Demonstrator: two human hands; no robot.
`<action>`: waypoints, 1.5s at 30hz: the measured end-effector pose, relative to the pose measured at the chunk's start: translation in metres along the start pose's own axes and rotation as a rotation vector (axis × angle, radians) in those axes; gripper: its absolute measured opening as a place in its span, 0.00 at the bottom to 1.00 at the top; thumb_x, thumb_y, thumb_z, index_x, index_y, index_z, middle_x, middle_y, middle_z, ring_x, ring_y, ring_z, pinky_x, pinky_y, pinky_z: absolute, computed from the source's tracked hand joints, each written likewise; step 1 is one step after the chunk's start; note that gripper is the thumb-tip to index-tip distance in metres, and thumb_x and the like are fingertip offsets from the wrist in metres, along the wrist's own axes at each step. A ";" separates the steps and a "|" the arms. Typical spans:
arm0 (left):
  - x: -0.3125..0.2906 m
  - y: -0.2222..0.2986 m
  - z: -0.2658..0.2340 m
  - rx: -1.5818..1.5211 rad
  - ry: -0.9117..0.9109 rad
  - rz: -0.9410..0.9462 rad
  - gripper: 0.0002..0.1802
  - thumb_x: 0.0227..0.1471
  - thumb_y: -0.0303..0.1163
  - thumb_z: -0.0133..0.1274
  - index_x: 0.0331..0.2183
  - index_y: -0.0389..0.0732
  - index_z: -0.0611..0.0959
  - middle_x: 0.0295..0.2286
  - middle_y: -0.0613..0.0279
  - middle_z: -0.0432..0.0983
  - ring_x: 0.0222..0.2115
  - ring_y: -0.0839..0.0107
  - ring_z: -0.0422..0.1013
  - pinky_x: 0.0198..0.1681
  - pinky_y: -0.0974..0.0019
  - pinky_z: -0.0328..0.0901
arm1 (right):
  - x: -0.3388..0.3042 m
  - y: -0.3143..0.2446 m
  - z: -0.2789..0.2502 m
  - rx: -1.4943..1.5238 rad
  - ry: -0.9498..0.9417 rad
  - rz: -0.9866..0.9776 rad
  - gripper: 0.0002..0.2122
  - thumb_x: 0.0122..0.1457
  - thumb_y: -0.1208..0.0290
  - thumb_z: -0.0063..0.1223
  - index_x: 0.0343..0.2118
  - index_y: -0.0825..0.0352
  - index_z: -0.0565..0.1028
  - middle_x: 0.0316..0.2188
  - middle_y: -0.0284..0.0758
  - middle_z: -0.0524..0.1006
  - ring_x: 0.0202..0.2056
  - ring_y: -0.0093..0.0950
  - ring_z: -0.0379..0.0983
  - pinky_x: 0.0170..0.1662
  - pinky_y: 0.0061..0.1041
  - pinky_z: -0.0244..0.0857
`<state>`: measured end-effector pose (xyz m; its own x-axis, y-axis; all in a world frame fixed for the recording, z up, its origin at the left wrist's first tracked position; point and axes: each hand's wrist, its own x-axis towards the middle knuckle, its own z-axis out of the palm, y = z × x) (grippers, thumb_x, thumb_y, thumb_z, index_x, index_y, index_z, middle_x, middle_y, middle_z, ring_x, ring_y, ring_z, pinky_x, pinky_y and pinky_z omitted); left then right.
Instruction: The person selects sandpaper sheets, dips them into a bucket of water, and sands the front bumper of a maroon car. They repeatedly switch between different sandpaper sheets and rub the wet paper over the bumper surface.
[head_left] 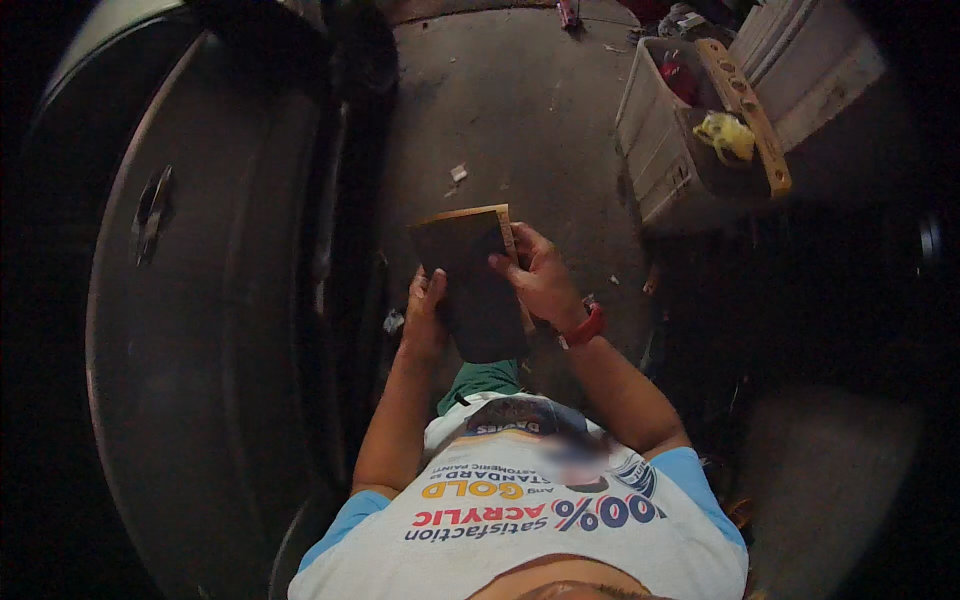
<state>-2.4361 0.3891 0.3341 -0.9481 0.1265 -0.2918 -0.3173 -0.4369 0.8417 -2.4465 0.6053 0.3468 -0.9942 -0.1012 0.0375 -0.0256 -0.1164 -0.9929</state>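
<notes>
Head view, looking down on a dim, grey-brown floor [530,130] with a worn, stained look. Holds a dark sheet [465,305] in front of the body, above the floor, with both hands closed on it. Grips the left edge with the fingers of the left hand [424,315], with the thumb on the dark face. Grips the upper right edge with the fingers of the right hand [546,282], again with the thumb on the front. Shows a tan layer along the top and upper right edges of the sheet. Wears a red band [590,323] on the wrist just below the right fingers.

Well to the left of the fingers, a dark vehicle door [235,290] with a shiny handle [150,215]. Just beyond the fingers on the floor, a white scrap [458,173]; far beyond, near the top rim, a red cylinder [569,14]. Beyond and to the right of the fingers, a pale bin [650,135] with a yellow bar [745,110] lying across, pierced by round openings, and a yellow bag [727,137] beside the bar. Below the fingers, green shorts [482,380] and a printed white shirt [460,475]. Farther right of the fingers, mostly deep shadow, too dark to make out.
</notes>
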 end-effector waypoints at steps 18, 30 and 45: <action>0.625 0.148 0.162 0.376 -0.119 0.166 0.23 0.56 0.28 0.75 0.51 0.34 0.85 0.46 0.58 0.88 0.45 0.70 0.82 0.53 0.62 0.76 | 0.603 -0.038 -0.222 0.169 0.295 -0.043 0.08 0.71 0.72 0.63 0.47 0.69 0.86 0.41 0.31 0.88 0.42 0.19 0.83 0.48 0.24 0.77; 0.982 0.279 0.224 0.386 0.068 0.243 0.25 0.54 0.25 0.76 0.52 0.34 0.84 0.46 0.57 0.87 0.46 0.70 0.82 0.55 0.62 0.76 | 1.025 -0.063 -0.309 0.261 0.023 0.059 0.09 0.72 0.71 0.63 0.50 0.68 0.86 0.43 0.30 0.88 0.44 0.18 0.82 0.51 0.22 0.76; 1.487 0.376 0.268 0.535 0.024 0.097 0.30 0.54 0.27 0.76 0.56 0.35 0.82 0.49 0.58 0.86 0.51 0.69 0.80 0.58 0.61 0.74 | 1.523 0.009 -0.447 0.230 0.016 0.102 0.08 0.72 0.73 0.63 0.48 0.68 0.86 0.43 0.30 0.87 0.44 0.19 0.81 0.52 0.23 0.75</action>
<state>-3.9708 0.6512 0.3386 -0.9748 0.0848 -0.2062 -0.2007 0.0694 0.9772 -4.0075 0.8917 0.3444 -0.9920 -0.1086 -0.0647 0.0972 -0.3280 -0.9397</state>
